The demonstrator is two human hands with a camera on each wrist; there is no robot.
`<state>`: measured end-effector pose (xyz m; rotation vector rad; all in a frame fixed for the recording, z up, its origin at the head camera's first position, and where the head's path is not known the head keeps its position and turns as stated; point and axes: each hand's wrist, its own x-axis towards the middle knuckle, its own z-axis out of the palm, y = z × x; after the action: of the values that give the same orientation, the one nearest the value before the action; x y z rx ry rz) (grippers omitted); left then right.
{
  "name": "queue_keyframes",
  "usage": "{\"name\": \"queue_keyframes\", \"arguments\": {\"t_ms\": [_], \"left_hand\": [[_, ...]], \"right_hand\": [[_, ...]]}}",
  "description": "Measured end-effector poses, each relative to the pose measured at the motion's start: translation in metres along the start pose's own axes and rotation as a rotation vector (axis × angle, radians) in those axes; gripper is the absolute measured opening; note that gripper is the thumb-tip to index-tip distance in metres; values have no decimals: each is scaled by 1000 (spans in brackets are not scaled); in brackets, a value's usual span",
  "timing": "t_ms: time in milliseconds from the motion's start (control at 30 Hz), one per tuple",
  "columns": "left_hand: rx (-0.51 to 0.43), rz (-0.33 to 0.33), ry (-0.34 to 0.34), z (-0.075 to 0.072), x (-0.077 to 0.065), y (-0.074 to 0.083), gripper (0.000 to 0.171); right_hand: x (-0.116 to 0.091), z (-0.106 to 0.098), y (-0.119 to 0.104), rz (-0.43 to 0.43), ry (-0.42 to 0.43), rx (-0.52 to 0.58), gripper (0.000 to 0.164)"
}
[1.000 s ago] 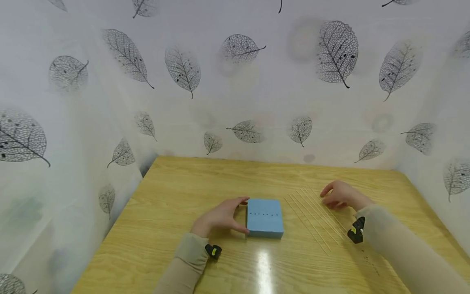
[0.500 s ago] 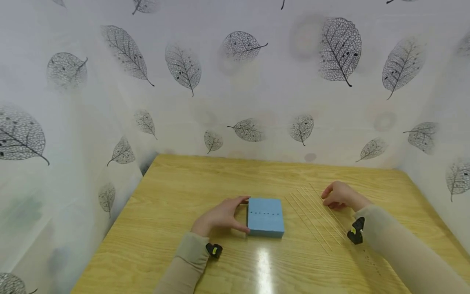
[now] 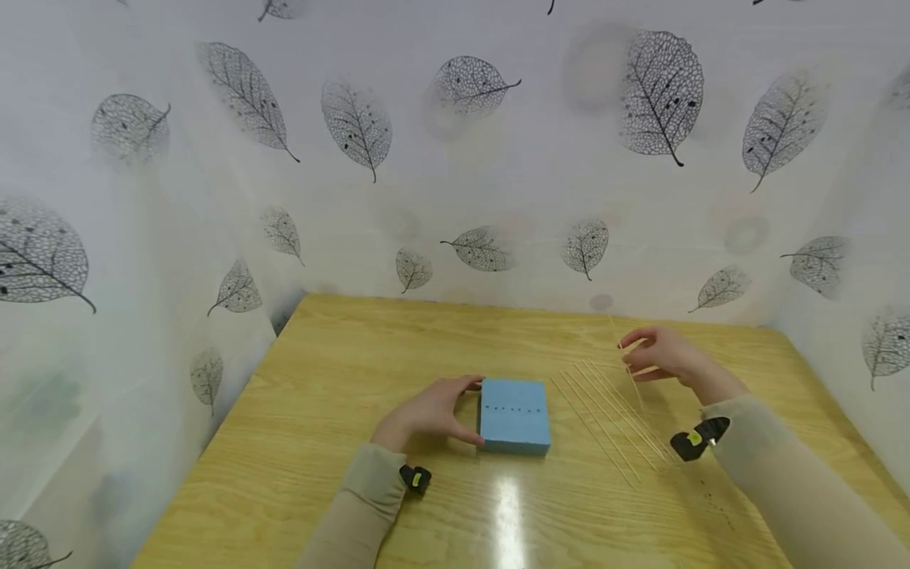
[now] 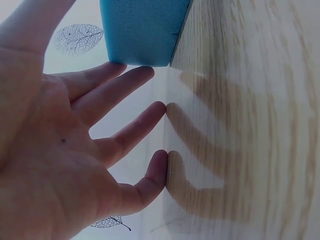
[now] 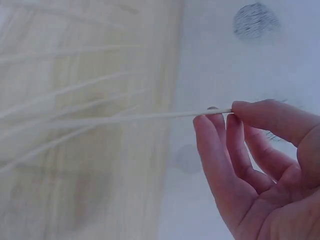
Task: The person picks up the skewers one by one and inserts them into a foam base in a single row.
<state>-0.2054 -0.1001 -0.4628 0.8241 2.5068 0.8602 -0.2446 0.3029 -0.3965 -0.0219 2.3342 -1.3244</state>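
Note:
In the head view, a blue foam-like block (image 3: 515, 415) with a row of small dark holes across its top lies on the table. My left hand (image 3: 432, 409) holds it lightly at its left side, thumb at the near corner and fingers at the far one. The left wrist view has the index and middle fingertips against the block's edge (image 4: 140, 35). Off to the right, my right hand (image 3: 664, 357) pinches a thin pale wooden stick (image 5: 165, 115) between thumb and fingers, raised and tilted above the table. Several similar sticks (image 3: 600, 426) lie slanted between block and right hand.
A wood-grain table (image 3: 341, 363) spreads beneath both hands. Whitish curtains (image 3: 512, 190) printed with leaf skeletons hang behind it and along both sides. Small dark marks (image 3: 720, 506) show on the tabletop near the right forearm.
My right hand has taken one stick off the table and lifted it, moving slightly up and away. My left hand and the block stay in place.

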Motion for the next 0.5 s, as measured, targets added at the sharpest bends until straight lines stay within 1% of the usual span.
{"name": "queue_keyframes", "arguments": {"t_ms": [100,167,333,367,500], "left_hand": [[-2,1,-3,0,0,0,108],[-8,7,-1,0,-1,0,107],[-16,9,0,-1,-1,0,107],[-17,7,-2,-1,0,0,107],[-23,7,-8,-1,0,0,107]], "right_hand": [[-6,5,-12,-75,30,61,43],[-11,11,-20,-125,60,100,38],[-22,28,-41,-227,139,196,13],[-24,31,-44,-244,149,210,11],[-32,45,-56,-315,171,256,11]]}}
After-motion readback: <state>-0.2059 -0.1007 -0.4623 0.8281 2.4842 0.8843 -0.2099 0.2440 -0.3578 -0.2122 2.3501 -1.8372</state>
